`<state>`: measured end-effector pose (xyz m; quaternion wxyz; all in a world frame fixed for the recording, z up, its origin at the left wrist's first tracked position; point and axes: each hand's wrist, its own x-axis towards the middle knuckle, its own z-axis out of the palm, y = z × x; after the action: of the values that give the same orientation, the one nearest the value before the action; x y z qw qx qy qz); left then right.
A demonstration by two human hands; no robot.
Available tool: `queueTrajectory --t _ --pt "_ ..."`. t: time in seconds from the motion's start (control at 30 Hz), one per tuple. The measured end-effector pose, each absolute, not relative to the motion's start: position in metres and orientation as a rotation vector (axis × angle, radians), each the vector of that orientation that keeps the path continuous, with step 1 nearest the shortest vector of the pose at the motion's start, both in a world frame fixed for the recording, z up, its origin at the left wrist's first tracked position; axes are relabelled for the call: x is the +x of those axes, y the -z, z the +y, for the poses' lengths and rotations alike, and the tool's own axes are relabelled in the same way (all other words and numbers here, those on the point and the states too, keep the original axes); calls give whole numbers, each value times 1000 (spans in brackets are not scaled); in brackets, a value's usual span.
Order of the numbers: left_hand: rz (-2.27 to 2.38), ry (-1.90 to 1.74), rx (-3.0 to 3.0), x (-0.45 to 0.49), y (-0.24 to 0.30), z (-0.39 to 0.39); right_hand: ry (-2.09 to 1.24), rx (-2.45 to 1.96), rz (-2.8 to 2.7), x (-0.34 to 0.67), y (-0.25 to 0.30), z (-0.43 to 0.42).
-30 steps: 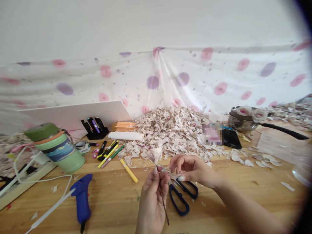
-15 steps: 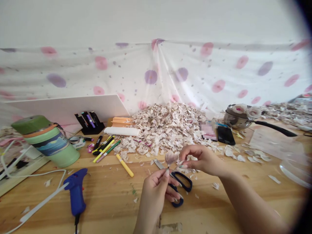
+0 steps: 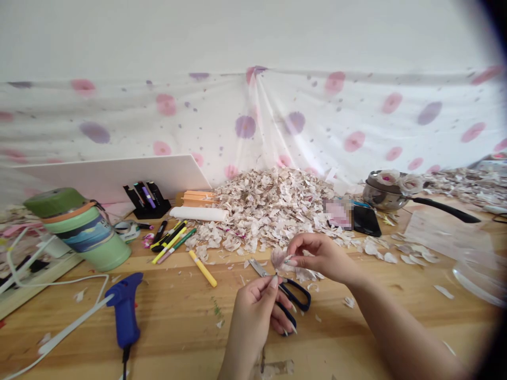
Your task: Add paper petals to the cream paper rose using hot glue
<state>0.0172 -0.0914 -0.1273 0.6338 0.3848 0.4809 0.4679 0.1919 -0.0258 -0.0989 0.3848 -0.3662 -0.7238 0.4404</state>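
Note:
A small pale pinkish flower (image 3: 278, 257) stands upright on a thin dark stem, pinched between the thumb and forefinger of my left hand (image 3: 257, 306). My right hand (image 3: 320, 258) comes in from the right, its thumb and forefinger closed together at the flower's right side. Whether a loose petal lies between those fingertips is hard to make out. Under my left fingers lie dark-handled scissors (image 3: 300, 295) on the table, their blades pointing up and left. Behind both hands rises a large heap of dry pale petals (image 3: 269, 206).
A blue glue gun (image 3: 125, 311) and a green tumbler (image 3: 93, 237) are on the left. Several markers (image 3: 174, 240) lie beside the heap. On the right are a black phone (image 3: 366, 220), a saucepan (image 3: 386, 195) with flowers on top, and a clear plastic dish (image 3: 479, 279).
My right fingertips have moved slightly left and now meet the flower's edge. My left hand has shifted slightly right, still pinching the stem.

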Motion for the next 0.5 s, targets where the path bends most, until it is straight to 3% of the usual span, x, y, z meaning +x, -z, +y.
queueTrajectory --t 0.5 --pt "1094 -1013 879 18 133 -90 -887 -1059 -1913 192 96 -26"
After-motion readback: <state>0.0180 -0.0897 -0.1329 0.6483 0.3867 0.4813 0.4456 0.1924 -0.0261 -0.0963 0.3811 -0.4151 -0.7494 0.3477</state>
